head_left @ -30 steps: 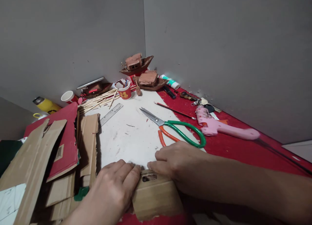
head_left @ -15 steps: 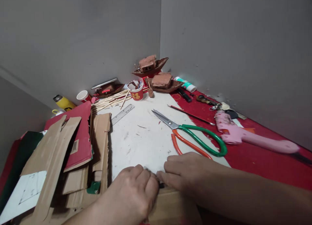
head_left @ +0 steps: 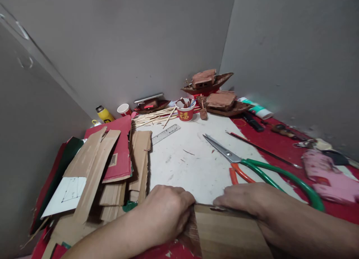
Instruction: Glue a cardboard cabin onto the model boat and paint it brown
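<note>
At the near edge of the white board (head_left: 179, 165) is a piece of brown cardboard (head_left: 227, 232). My left hand (head_left: 171, 210) is closed at the cardboard's left corner, its fingers curled over the edge. My right hand (head_left: 246, 199) lies over the top edge on the right, its fingers pressed together against the cardboard and the thumb side hidden. Just beyond the right hand lie scissors (head_left: 228, 154) with green and orange handles, their blades nearly together.
Stacked cardboard (head_left: 92, 169) lies on the left. Behind are a ruler (head_left: 166, 134), wooden sticks (head_left: 153, 117), a paper cup (head_left: 185, 111) and model boats (head_left: 221, 101). A pencil (head_left: 260, 148) and a pink glue gun (head_left: 322, 176) lie on the right.
The view has turned left, so things appear further right. My hands have moved apart along the cardboard's edge, and more of the cardboard shows between them.
</note>
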A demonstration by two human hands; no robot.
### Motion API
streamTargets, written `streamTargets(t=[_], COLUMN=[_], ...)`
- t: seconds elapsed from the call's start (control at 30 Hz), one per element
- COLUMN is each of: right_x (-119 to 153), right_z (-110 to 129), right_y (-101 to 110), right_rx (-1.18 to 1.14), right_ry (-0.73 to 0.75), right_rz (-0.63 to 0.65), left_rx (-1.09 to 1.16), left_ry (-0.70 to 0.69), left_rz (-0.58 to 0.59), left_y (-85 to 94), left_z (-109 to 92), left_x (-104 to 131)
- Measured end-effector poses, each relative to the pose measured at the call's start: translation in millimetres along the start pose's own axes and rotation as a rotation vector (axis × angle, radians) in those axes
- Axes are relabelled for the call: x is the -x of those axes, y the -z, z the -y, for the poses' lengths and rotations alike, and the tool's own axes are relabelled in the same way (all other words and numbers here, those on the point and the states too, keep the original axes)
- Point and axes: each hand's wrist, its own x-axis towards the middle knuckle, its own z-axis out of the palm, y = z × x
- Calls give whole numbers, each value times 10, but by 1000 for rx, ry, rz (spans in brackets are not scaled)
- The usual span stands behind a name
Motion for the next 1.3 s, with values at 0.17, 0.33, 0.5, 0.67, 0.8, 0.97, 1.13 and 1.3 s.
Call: streamTargets(t=[0.17,0.33,0.5,0.67,0.8,0.97,1.13,1.3], right_x=[32,59,54,62,71,53,48,78], right_z=[-23,-58,-74,-100,-115,-114,-93,-45], right_y=[108,161,121,92,61,28,44,64], right_rx=[-12,79,97,117,109,118,145,246], right_ry=[-33,-91,-112,-88,-83,-80,-35,40], right_rz=[-6,-77,-97,-140,-184,-204,-201,-225], left_rx=[273,494,555,520,402,272,209,280], left_ry=[130,235,247,266,221,141,83,17], left_rz=[-88,-110,-127,-251,-537,-742,-760,-667], left_y=[-28,-65,-63,-34,-39,-109,-146,-122], left_z=[142,307,339,309,304,315,317,287], left_x=[-38,-106,-113,-81,-59,-39,-44,-68])
